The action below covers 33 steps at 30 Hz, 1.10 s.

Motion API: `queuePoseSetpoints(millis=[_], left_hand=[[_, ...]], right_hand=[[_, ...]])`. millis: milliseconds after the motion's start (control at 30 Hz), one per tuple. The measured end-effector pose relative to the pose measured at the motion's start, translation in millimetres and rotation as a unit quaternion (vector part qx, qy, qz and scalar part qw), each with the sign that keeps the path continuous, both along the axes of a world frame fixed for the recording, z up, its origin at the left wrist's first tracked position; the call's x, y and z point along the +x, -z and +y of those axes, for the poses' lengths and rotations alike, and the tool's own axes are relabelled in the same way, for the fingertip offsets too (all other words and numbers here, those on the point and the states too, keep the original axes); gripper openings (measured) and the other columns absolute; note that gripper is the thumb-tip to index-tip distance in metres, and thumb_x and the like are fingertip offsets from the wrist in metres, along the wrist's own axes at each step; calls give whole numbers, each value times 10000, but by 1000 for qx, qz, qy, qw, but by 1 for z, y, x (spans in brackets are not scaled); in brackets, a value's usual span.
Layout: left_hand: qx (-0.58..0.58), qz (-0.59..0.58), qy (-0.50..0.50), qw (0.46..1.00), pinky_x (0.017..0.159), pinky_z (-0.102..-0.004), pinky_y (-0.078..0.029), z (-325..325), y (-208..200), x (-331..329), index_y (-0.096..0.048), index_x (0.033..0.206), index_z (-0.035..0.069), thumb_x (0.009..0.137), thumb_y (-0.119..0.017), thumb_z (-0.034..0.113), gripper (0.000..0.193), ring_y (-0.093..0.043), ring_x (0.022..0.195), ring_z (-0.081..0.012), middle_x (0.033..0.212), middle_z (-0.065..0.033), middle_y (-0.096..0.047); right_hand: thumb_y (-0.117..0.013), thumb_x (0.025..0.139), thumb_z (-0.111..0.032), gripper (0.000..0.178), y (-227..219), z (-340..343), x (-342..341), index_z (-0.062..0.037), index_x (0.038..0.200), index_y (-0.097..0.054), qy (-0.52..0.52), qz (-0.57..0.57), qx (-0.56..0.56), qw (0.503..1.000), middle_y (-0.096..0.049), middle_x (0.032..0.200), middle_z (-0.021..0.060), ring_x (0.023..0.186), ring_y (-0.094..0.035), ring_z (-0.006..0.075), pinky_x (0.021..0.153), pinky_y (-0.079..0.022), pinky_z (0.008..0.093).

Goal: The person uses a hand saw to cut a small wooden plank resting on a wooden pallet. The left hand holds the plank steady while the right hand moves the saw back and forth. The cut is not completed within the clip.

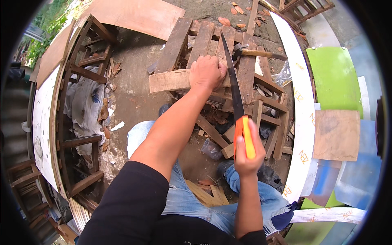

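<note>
Curving down your right side, a long white board [300, 106] carries orange stamped lettering [303, 157], repeated along it and bent by the lens. On your left stands a dark wooden frame [87, 72], its inner parts deep in shadow. Your black shirt [122, 196] runs off the lower edge, its pale lettering [198, 243] clipped and too small to read. Ahead of you is a slatted wooden surface [175, 47], its underside hard to make out among scrap wood [212, 131]. A saw [236, 96] points away from you, its blade [230, 71] just right of your left hand [207, 72]; whether it touches wood is unclear. A plank [169, 80] lies across the slats [201, 43], partly covered by that hand. A hammer [267, 53] rests on the slats to the blade's right. Your right hand [248, 153] is clamped on the saw's orange-and-yellow handle [246, 132], hiding part of it. Your left hand bends over the plank, fingers [206, 61] together, fingertips hidden, so you cannot tell whether it grips.
</note>
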<state>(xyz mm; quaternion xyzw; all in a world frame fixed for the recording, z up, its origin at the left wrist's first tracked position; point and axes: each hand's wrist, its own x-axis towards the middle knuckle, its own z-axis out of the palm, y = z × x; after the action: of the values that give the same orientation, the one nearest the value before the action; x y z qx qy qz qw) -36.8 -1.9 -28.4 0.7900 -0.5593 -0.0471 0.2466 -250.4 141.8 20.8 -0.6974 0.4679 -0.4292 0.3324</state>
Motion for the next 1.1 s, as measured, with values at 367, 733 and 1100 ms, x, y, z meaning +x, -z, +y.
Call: queuePoseSetpoints(millis=[367, 733, 1100], left_hand=[[10, 14, -11, 1000, 900, -471, -507, -3, 1, -1, -709, 916, 33, 921, -537, 337, 349, -642, 1012, -350, 996, -175, -700], [-9, -2, -7, 1000, 889, -478, -504, 0, 0, 0, -701, 880, 44, 918, -548, 348, 342, -641, 997, -348, 975, -162, -696], [-3, -4, -27, 1000, 917, -468, -506, -3, 2, -2, -725, 918, 55, 926, -537, 353, 353, -642, 1036, -342, 1037, -145, -708]], right_hand=[[-640, 864, -6, 523, -15, 88, -46, 119, 1361, -537, 1, -34, 95, 995, -704, 1189, 235, 1045, -709, 250, 939, -534, 332], [-629, 924, -21, 457, -6, -37, 19, 62, 1369, -567, -31, -84, 66, 994, -664, 1292, 212, 1181, -640, 237, 1002, -487, 320], [-646, 912, -67, 531, -35, 103, -71, 134, 1383, -507, 77, -76, 152, 982, -679, 1202, 233, 1035, -685, 258, 929, -529, 337]])
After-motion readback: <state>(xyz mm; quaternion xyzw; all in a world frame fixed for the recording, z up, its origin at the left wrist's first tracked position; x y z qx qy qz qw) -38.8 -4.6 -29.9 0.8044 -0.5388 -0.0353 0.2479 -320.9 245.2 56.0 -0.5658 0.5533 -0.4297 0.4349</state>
